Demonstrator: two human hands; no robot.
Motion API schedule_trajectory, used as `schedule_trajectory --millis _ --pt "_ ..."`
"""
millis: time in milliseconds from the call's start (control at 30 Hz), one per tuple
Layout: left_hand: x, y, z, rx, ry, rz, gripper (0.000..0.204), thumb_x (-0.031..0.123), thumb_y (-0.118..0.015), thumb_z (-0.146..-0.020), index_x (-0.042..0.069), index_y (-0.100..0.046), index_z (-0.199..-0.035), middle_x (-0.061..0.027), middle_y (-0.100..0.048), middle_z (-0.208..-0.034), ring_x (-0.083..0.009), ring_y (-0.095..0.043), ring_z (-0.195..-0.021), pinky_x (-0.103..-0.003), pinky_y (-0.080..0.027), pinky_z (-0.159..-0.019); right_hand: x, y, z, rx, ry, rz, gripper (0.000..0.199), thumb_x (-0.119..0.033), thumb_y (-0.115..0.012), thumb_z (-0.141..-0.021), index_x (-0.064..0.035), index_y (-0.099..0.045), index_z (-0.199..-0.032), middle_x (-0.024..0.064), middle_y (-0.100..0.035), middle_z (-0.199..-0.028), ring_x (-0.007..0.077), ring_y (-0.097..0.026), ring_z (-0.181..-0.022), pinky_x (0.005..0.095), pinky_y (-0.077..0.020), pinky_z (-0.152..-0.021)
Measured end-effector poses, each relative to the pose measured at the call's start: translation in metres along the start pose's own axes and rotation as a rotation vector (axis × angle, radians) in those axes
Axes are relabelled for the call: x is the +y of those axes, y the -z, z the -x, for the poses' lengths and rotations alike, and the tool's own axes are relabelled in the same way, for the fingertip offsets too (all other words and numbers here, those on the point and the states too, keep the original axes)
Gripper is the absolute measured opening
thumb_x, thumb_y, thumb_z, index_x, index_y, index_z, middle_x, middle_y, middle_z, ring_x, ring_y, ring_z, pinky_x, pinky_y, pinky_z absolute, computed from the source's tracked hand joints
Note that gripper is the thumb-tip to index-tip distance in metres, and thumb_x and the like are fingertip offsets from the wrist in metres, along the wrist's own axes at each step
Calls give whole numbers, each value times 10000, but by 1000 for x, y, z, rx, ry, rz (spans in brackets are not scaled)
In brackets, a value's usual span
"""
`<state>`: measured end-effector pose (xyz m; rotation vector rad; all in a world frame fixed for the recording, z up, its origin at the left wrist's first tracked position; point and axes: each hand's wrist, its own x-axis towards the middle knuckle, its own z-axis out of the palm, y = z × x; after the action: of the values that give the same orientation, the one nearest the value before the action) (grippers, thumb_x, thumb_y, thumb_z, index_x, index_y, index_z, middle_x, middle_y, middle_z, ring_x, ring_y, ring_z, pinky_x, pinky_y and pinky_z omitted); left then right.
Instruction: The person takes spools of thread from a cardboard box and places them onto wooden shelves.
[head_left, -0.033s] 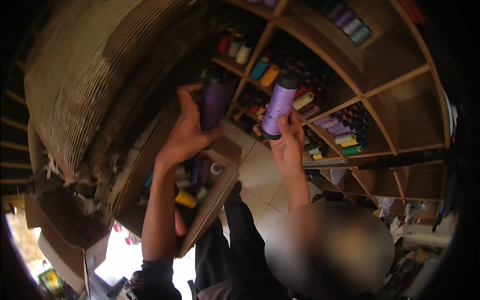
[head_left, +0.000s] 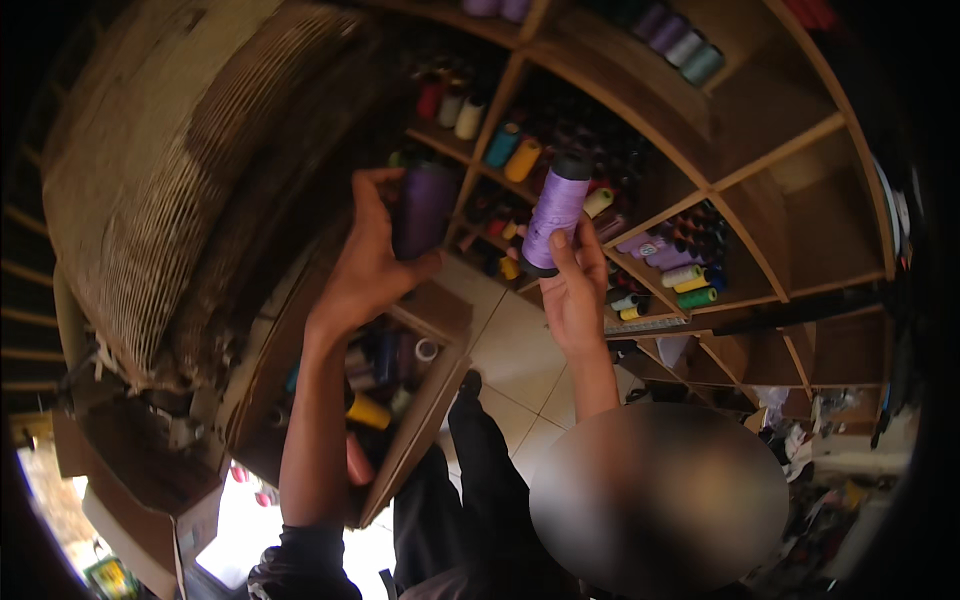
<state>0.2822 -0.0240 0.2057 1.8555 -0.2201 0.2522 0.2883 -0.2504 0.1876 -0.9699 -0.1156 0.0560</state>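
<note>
In my right hand (head_left: pixel 577 285) is a lilac thread spool (head_left: pixel 556 220) with black ends, tilted, its top leaning right. My thumb presses on its side near the lower end. A dark purple thread spool (head_left: pixel 423 212) stands in the grasp of my left hand (head_left: pixel 372 265), thumb at its base and fingers along its far left side; shadow hides part of that grip. The two spools are apart, held at about the same height. Below my left forearm sits an open cardboard box (head_left: pixel 420 428) with spools in it, among them a yellow spool (head_left: pixel 368 411).
A wooden shelf (head_left: pixel 716 192) with square compartments stands ahead and to the right, holding spools of many colours. Stacked cardboard (head_left: pixel 130 190) rises at the left. Floor tiles (head_left: pixel 510 370) show between box and shelf. A blurred oval patch covers the lower right.
The view has shifted slightly, so the shelf and its spools sit a little further left. Both hands keep the same spools.
</note>
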Motion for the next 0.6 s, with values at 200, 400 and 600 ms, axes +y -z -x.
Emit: schedule_trajectory --millis 200,400,600 --pt "74 -81 -114 -2 -83 -36 515 118 -828 -643 43 -625 -1111 -129 -699 -961 -213 -689 -885 -330 -527 -770 -86 66 -53 255 455 357 497 -94 -676 -887 -14 -471 -1332 67 -574 -1176 151 -553 -1064 300 -440 -933" --pt "90 -188 -221 -107 -195 -117 560 224 -873 -581 39 -677 -1072 -130 -714 -910 -250 -696 -890 -354 -525 -798 -146 118 -132 450 798 720 412 -103 -712 -861 14 -524 -1209 82 -636 -1046 168 -605 -980 323 -458 -895" --pt "98 -270 -305 -39 -220 -111 539 256 -891 -545 -7 -694 -973 -157 -719 -942 -296 -694 -914 -371 -523 -835 -167 152 -237 964 726 985 304 -63 -688 -825 20 -554 -1085 222 -676 -962 378 -651 -972 444 -461 -896"
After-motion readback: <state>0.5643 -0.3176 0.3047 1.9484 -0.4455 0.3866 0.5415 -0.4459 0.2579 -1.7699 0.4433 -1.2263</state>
